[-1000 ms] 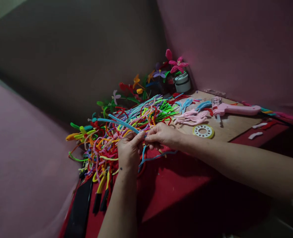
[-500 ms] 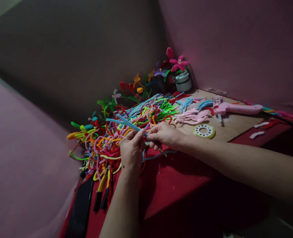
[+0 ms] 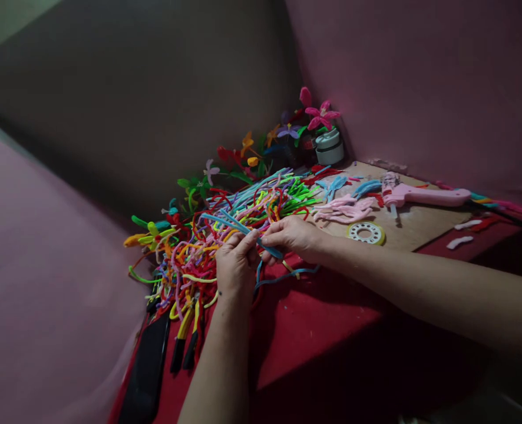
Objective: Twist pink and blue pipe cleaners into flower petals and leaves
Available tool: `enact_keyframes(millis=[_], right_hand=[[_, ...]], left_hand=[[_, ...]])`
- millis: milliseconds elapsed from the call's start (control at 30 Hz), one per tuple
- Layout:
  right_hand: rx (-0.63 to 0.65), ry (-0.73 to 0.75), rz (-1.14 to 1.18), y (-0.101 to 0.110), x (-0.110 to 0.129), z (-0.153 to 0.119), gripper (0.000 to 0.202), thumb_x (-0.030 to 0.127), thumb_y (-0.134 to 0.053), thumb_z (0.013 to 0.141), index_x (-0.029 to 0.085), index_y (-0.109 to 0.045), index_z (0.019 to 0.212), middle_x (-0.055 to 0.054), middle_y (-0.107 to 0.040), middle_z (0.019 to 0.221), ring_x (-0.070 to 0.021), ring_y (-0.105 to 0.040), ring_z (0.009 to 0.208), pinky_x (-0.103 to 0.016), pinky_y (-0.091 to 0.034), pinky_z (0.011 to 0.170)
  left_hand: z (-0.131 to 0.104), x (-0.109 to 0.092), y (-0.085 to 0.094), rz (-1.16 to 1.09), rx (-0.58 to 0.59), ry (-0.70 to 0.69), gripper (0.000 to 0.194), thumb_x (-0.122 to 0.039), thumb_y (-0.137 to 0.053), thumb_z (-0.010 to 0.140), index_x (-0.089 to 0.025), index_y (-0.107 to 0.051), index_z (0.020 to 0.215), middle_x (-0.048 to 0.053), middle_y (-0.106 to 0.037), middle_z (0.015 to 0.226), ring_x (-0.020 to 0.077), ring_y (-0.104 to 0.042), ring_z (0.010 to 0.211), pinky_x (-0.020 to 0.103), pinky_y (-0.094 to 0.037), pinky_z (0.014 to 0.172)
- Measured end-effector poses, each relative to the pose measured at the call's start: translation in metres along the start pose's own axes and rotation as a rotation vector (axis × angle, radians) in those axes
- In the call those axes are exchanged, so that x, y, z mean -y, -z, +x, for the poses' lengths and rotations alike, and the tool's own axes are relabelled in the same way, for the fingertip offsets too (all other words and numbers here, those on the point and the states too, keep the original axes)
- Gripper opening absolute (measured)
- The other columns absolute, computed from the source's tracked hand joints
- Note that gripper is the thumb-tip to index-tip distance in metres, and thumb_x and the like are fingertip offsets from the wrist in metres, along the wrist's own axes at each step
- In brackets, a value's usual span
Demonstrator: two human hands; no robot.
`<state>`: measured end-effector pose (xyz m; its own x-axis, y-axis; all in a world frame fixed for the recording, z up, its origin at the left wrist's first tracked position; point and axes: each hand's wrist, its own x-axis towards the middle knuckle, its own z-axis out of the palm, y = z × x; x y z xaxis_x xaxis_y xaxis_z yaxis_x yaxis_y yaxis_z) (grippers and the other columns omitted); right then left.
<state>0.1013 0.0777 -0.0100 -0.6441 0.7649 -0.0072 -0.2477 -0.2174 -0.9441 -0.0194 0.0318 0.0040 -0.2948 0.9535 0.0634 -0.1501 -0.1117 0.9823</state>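
Both hands meet over the front of the pile, pinching blue pipe cleaners [image 3: 232,221]. My left hand [image 3: 237,262] is closed on them with thumb and fingers. Just to its right, my right hand [image 3: 294,238] grips the same pipe cleaners near their lower end. Two straight blue ends stick out to the upper left, and a short blue end shows below the right fingers. Under and behind the hands spreads a heap of multicoloured pipe cleaners [image 3: 199,253]. A loose blue strand [image 3: 290,278] lies on the red cloth below the right hand.
A pink glue gun [image 3: 433,195] rests on a wooden board [image 3: 413,232], with a tape roll [image 3: 366,234] and pink petal shapes [image 3: 344,209]. Yellow-handled pliers [image 3: 184,341] and a black phone [image 3: 146,368] lie at left. Pipe-cleaner flowers [image 3: 323,115] and a grey-lidded jar [image 3: 329,147] stand behind.
The short lower end of the blue pipe cleaners now shows below my right fingers. Both hands stay in nearly the same place; the whole view has shifted slightly.
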Motion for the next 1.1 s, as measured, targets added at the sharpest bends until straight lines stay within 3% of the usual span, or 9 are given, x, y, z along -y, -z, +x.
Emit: enact_keyframes(millis=[133,400,533,700,967,1100], right_hand=[[0.025,-0.019,-0.001,0.0,0.0,0.01,0.005,0.012,-0.057,0.065,0.011,-0.06,0.061,-0.003,-0.064,0.053,-0.0116,-0.057,0.044,-0.021,-0.047,0.045],[0.045,-0.058,0.09,0.0,-0.005,0.025,0.004,0.01,-0.058,0.065,0.011,-0.059,0.06,-0.002,-0.061,0.049,-0.0089,-0.053,0.04,-0.02,-0.045,0.043],[-0.01,0.021,0.094,0.001,-0.007,0.021,0.007,0.009,-0.057,0.065,0.011,-0.057,0.058,-0.001,-0.06,0.048,-0.0083,-0.053,0.041,-0.018,-0.043,0.044],[-0.068,0.017,0.089,0.004,-0.007,0.016,0.011,0.009,-0.057,0.066,0.011,-0.056,0.056,0.0,-0.057,0.045,-0.0068,-0.049,0.038,-0.017,-0.039,0.04],[-0.053,0.036,0.08,0.005,-0.006,0.015,0.013,0.004,-0.054,0.065,0.011,-0.056,0.054,0.001,-0.057,0.045,-0.0053,-0.048,0.037,-0.015,-0.037,0.039],[-0.042,0.037,0.078,0.006,-0.007,0.014,0.01,0.006,-0.054,0.066,0.011,-0.056,0.057,-0.001,-0.06,0.05,-0.0073,-0.052,0.04,-0.018,-0.042,0.042]], left_hand=[[0.002,0.0,0.001,-0.063,0.005,-0.03,0.035,-0.022,-0.072,0.059,-0.016,-0.039,0.054,-0.01,-0.032,0.042,0.0016,-0.029,0.035,0.014,-0.028,0.036],[0.007,0.002,0.006,-0.017,-0.059,-0.025,0.022,-0.025,-0.071,0.061,-0.015,-0.051,0.062,-0.008,-0.041,0.046,0.0025,-0.035,0.036,0.015,-0.028,0.037],[0.005,0.002,0.006,0.189,-0.066,-0.066,0.025,-0.033,-0.067,0.066,-0.014,-0.053,0.059,-0.006,-0.04,0.044,0.003,-0.033,0.036,0.016,-0.025,0.035],[0.004,0.004,0.007,0.444,-0.096,-0.189,0.031,-0.037,-0.063,0.07,-0.013,-0.051,0.054,-0.005,-0.042,0.042,0.0035,-0.035,0.037,0.017,-0.025,0.036],[0.005,0.0,0.008,0.326,-0.006,-0.063,0.023,-0.034,-0.066,0.067,-0.012,-0.06,0.069,-0.002,-0.053,0.049,0.0053,-0.044,0.038,0.017,-0.034,0.037],[0.004,-0.002,0.005,0.327,0.011,-0.094,0.023,-0.031,-0.068,0.065,-0.011,-0.062,0.075,0.0,-0.059,0.056,0.0086,-0.051,0.044,0.019,-0.039,0.04]])
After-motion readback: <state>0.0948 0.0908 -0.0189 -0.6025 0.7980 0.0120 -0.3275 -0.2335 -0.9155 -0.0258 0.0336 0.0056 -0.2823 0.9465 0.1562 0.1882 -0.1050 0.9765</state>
